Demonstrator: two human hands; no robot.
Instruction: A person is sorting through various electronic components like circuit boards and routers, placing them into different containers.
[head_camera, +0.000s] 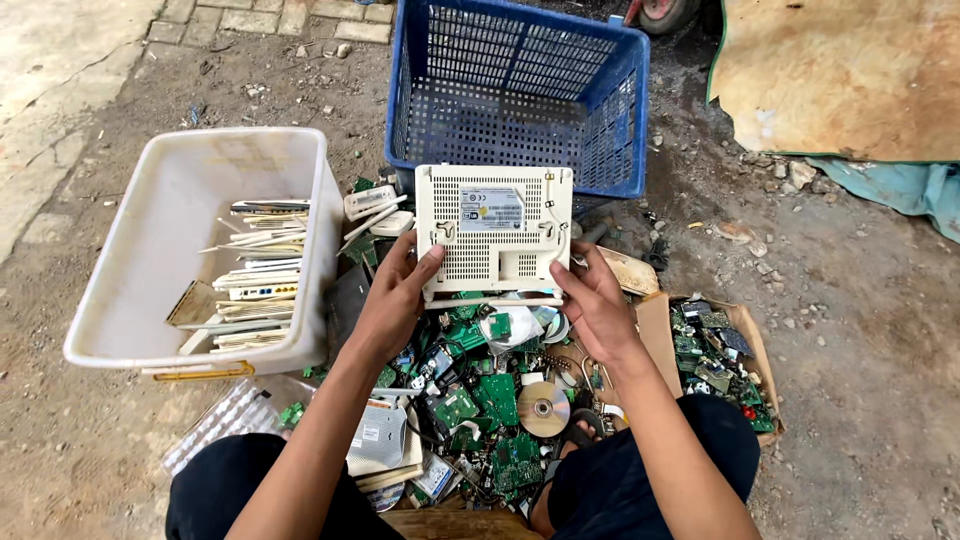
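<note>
White tub (120, 300) at left holds stacked casings. My left hand (395, 300) and right hand (595, 300) both clasp the white router case (493, 232), underside up, above the circuit-board heap (480, 400). Step, I judge: prying the shell apart; next needs thumbs on the seam.

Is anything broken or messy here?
Yes. Loose green circuit boards and a shiny silver disc lie spilled in a heap on the dirt ground, not in any bin. The white vented plastic box held by the left hand and right hand gapes open along its bottom edge.
</note>
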